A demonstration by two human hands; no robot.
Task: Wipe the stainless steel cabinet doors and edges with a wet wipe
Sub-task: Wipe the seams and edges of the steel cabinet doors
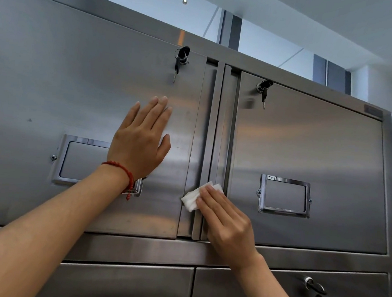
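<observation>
A stainless steel cabinet fills the view. My left hand (141,139), a red cord on its wrist, lies flat with fingers straight on the upper left door (55,78). My right hand (226,225) presses a folded white wet wipe (192,198) against the vertical edge strip (205,149) between the upper left door and the upper right door (319,146), low on the strip. The fingers cover part of the wipe.
Keys hang from the locks of the left door (179,60) and right door (264,90). Each door carries a metal label frame (284,195). Below a horizontal rail are lower doors, one with a lock and key (315,291). Glass panels and ceiling lie above.
</observation>
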